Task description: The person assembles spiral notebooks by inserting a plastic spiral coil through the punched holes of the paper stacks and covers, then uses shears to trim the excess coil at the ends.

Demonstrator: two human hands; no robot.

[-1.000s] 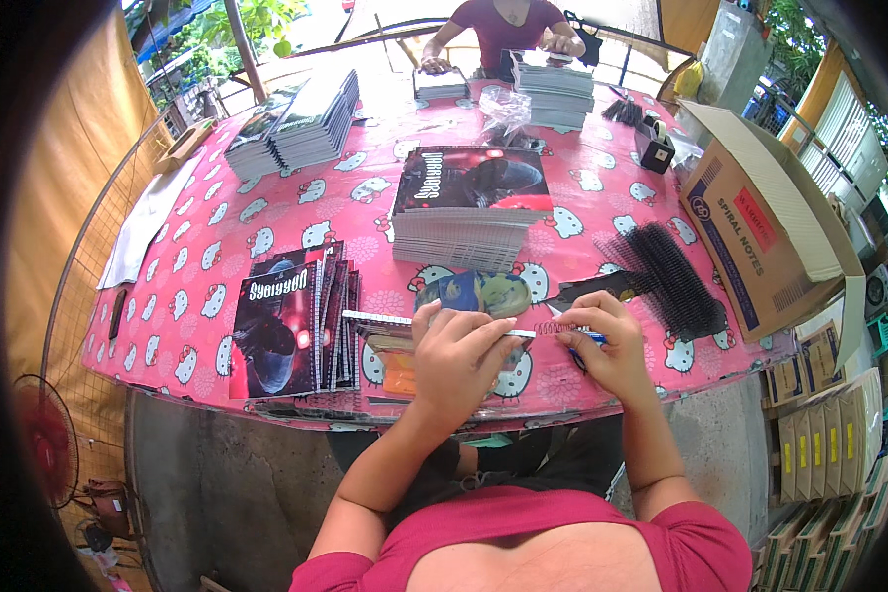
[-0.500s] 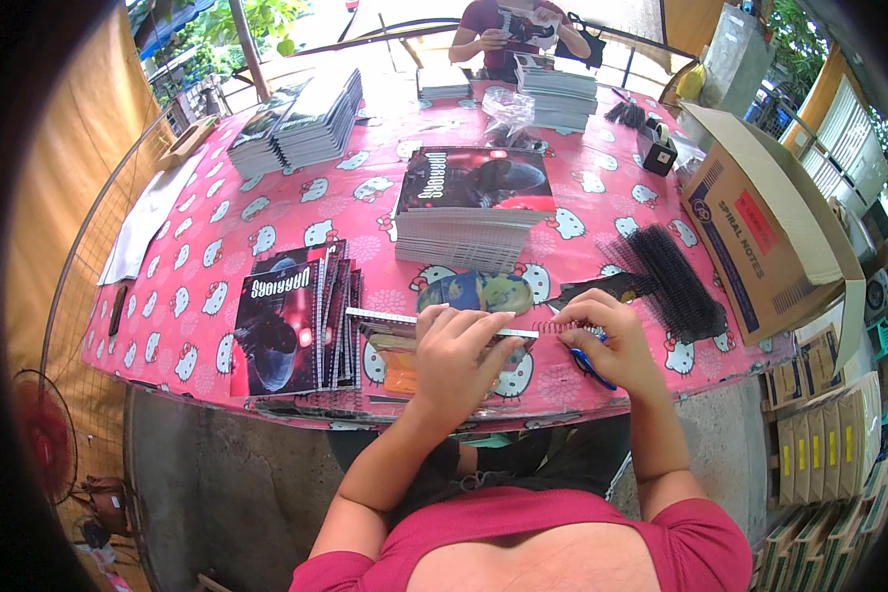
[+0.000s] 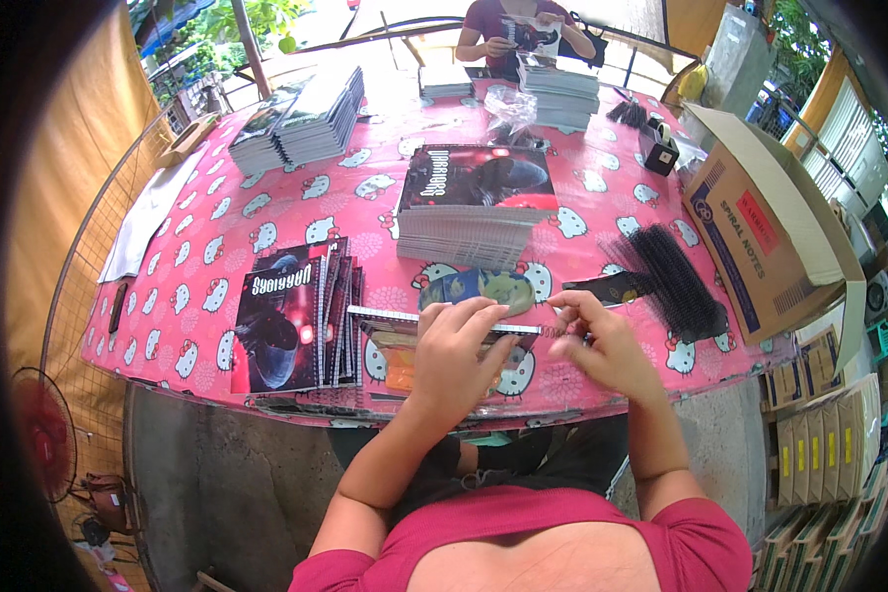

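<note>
A notebook [image 3: 395, 318] stands on its edge at the near side of the table, its punched spine facing up. My left hand [image 3: 459, 350] grips it from above, fingers on the far side and thumb on the near side. From the spine's right end sticks out a short length of spiral coil [image 3: 551, 333]. Curled around that coil end are the fingers and thumb of my right hand [image 3: 602, 345], slightly blurred. Just beyond the notebook lies a blue and yellow patterned pouch-like thing [image 3: 479, 288].
Bound dark-covered notebooks [image 3: 281, 316] lie at left, and a tall stack of them [image 3: 474, 212] stands ahead. Black spiral coils [image 3: 671, 286] lie right, beside an open carton [image 3: 760, 232]. Farther back are more stacks [image 3: 306, 118], a tape dispenser [image 3: 658, 148] and another person [image 3: 523, 35].
My right hand has shifted, its fingers opening somewhat around the coil end; the blue-handled tool at its palm no longer shows. My left hand stays on the notebook.
</note>
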